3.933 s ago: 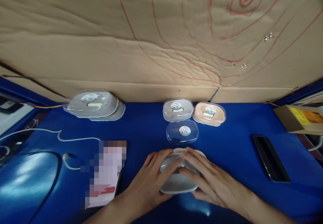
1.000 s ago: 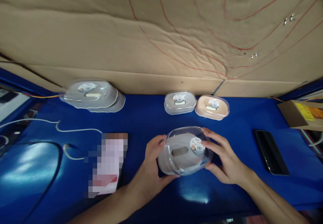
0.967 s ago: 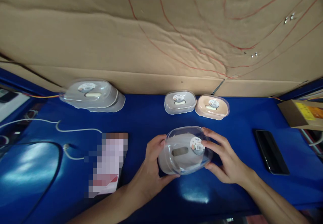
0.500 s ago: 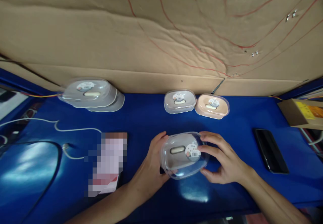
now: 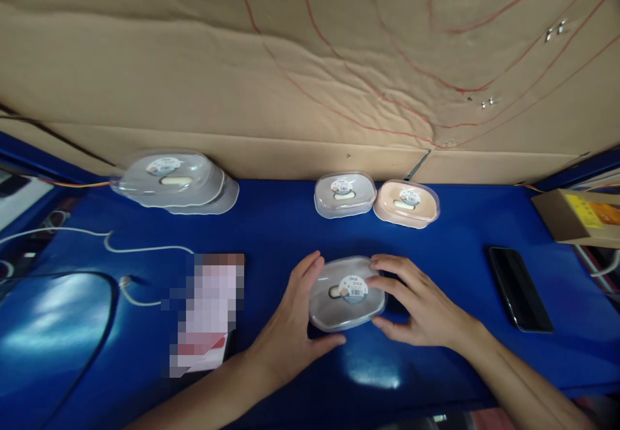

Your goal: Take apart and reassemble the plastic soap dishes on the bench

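Observation:
A grey oval plastic box under a clear lid (image 5: 322, 307) lies in front of me on the blue table. The lid carries a round printed label (image 5: 353, 288), and a pale oval piece shows beside it. My right hand (image 5: 411, 297) has its fingertips on the lid's right edge, with the thumb at the near right side. Along the left end of the box are the fingers of my left hand (image 5: 295, 317). Its thumb stretches out just below the near edge, apart from the fingers. The underside of the box is hidden.
Similar lidded boxes stand at the back: one grey (image 5: 345, 205), one pink (image 5: 409, 214), and a grey stack (image 5: 169, 188) on the left. A black phone (image 5: 520, 291) and a carton (image 5: 562, 214) are at right. A blurred-out phone-like item (image 5: 210, 307) and cables (image 5: 145, 247) lie left.
The clear lid has moved left with my right hand and now sits evenly over the grey box. My left thumb has come away from the near edge and straightened to the right.

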Demonstrator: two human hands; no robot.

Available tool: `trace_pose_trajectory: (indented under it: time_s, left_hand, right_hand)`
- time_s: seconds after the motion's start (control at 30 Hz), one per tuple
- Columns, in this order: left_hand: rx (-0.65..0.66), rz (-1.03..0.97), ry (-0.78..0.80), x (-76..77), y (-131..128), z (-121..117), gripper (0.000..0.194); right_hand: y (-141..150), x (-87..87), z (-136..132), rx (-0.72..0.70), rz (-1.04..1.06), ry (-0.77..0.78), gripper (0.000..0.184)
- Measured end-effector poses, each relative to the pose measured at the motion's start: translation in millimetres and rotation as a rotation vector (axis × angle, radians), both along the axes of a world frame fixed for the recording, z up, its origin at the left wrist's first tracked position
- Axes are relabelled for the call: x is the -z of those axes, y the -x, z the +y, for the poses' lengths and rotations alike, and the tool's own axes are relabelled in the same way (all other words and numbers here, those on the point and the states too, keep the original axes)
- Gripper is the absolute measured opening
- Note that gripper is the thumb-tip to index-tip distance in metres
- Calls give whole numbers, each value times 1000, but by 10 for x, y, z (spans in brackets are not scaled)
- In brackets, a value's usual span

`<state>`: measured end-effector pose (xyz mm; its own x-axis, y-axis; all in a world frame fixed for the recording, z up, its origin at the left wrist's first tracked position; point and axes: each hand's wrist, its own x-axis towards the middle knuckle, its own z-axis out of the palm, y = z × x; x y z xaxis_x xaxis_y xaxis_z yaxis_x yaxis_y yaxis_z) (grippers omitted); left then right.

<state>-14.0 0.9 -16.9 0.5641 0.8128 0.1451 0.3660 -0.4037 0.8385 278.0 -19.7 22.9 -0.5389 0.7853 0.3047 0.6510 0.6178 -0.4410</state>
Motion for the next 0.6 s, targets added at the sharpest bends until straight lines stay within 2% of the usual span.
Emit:
trace_pose_trajectory:
  time_s: [0.17,0.27,0.4,0.5,0.6]
  left_hand:
    - [-41,167,-36,-75,14,-13,117]
    - [-44,200,-78,-80,29,-6,110]
    - [9,112,-82,-65,29,3,103]
    - [48,13,-76,-58,15,1,99]
    - [54,-18,-48,-64,4,-7,98]
  right_hand:
    - [14,31,-11,4,-71,69,53]
    - [23,57,-23,16,-85,78,49]
    - [25,86,-31,12,-103,95,63]
    - [13,98,-37,4,-86,156,80]
    - [0,96,-47,-5,-66,223,87]
